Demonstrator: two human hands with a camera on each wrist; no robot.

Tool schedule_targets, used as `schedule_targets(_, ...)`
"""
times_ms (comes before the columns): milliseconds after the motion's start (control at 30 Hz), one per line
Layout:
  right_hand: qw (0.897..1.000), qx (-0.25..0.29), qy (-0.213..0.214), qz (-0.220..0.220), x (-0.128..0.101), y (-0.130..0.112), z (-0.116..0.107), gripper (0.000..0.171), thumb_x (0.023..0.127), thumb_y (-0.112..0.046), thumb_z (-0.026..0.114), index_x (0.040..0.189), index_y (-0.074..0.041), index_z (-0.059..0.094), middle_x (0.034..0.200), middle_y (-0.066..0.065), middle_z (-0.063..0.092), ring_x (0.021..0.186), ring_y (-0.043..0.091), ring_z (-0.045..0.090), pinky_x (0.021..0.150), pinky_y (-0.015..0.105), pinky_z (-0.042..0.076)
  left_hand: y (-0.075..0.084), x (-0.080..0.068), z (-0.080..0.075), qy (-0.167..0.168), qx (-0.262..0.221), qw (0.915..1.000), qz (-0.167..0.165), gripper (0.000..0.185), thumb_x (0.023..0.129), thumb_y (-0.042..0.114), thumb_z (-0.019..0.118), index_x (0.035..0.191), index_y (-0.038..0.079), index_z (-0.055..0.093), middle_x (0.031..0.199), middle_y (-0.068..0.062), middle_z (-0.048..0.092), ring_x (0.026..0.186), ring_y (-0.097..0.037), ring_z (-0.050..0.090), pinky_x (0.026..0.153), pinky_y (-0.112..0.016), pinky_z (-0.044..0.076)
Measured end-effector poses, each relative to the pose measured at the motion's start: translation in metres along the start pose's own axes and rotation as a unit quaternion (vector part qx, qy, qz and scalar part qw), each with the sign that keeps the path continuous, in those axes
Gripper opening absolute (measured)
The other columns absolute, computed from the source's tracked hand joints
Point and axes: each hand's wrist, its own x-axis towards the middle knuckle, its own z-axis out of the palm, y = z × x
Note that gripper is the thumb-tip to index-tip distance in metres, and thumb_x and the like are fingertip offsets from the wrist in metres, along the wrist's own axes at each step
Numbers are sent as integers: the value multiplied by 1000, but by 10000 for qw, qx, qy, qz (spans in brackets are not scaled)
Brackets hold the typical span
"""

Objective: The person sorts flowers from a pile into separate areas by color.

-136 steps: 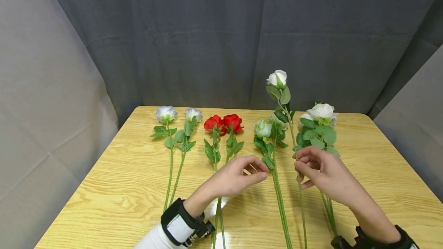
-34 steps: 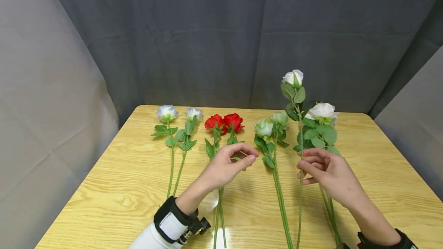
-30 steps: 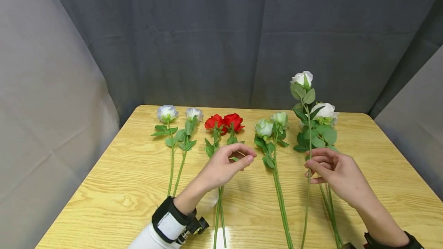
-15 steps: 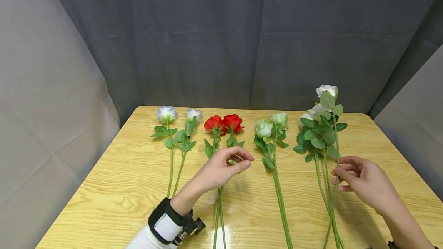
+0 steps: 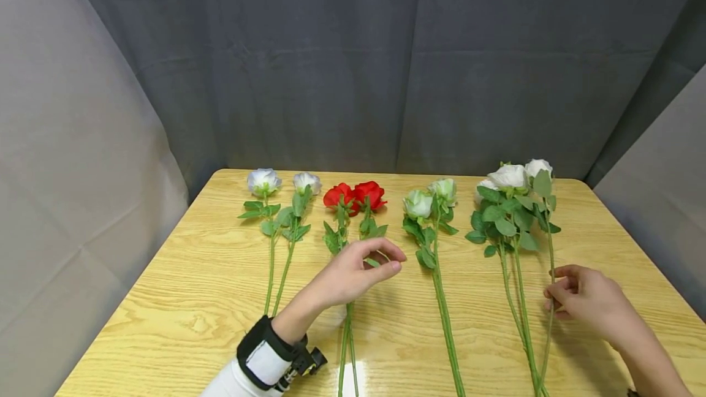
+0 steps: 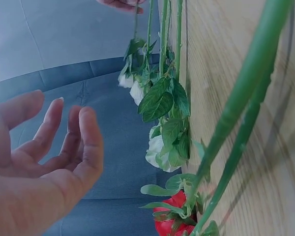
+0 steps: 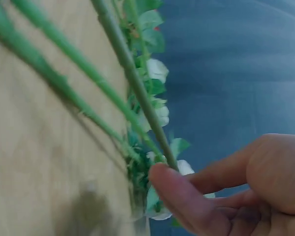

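My right hand (image 5: 553, 291) pinches the green stem (image 5: 551, 262) of a white rose (image 5: 538, 168), which lies low at the right end of the row, beside two other white roses (image 5: 508, 176). In the right wrist view a fingertip (image 7: 173, 192) presses against that stem (image 7: 132, 73). My left hand (image 5: 394, 261) hovers over the stems of two red roses (image 5: 355, 194), its fingers loosely curled and holding nothing. The left wrist view shows its relaxed fingers (image 6: 86, 140) apart from the red rose (image 6: 168, 227).
The wooden table (image 5: 193, 287) also bears two pale bluish roses (image 5: 264, 181) at the left and two greenish-white roses (image 5: 419, 204) between the red and white ones. Grey curtains (image 5: 353, 66) close off the back and both sides. The table's right edge is near my right hand.
My right hand carried the upright white rose rightward and lowered it beside the two white roses. My left hand stayed nearly still over the red stems.
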Motion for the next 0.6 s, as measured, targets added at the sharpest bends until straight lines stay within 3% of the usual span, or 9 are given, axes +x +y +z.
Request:
schedule_targets(167, 9973, -667, -306, -74, 6, 12, 4, 52, 103, -4, 50, 136, 31, 30, 90, 8, 66, 72, 22, 68, 63, 36, 56, -1, 0, 0, -97, 61, 9999, 28, 17, 105, 24, 63, 119, 18, 70, 115, 10, 67, 104, -13, 64, 85, -32, 54)
schedule_targets(267, 9943, -978, -418, -98, 9, 19, 8, 53, 101, -4, 49, 135, 32, 30, 93, 16, 68, 67, 20, 67, 63, 38, 55, -2, 0, 0, -172, 73, 9998, 41, 17, 105, 24, 63, 119, 18, 70, 115, 10, 67, 104, -12, 63, 86, -32, 54)
schedule_targets(433, 9920, -1094, -634, 21, 12, 26, 14, 57, 99, -2, 49, 136, 32, 23, 103, 30, 63, 69, 21, 66, 64, 40, 55, -3, 1, 2, -259, 101, 9996, 108, 17, 104, 23, 64, 118, 16, 70, 115, 10, 67, 104, -11, 64, 86, -33, 54)
schedule_targets(600, 9913, -1137, -667, -42, 12, 28, 18, 56, 101, -5, 49, 138, 29, 23, 103, 24, 63, 75, 21, 62, 63, 39, 53, -3, 2, 3, -309, 119, 9994, 119, 16, 104, 22, 64, 118, 17, 70, 115, 7, 67, 104, -10, 64, 88, -35, 54)
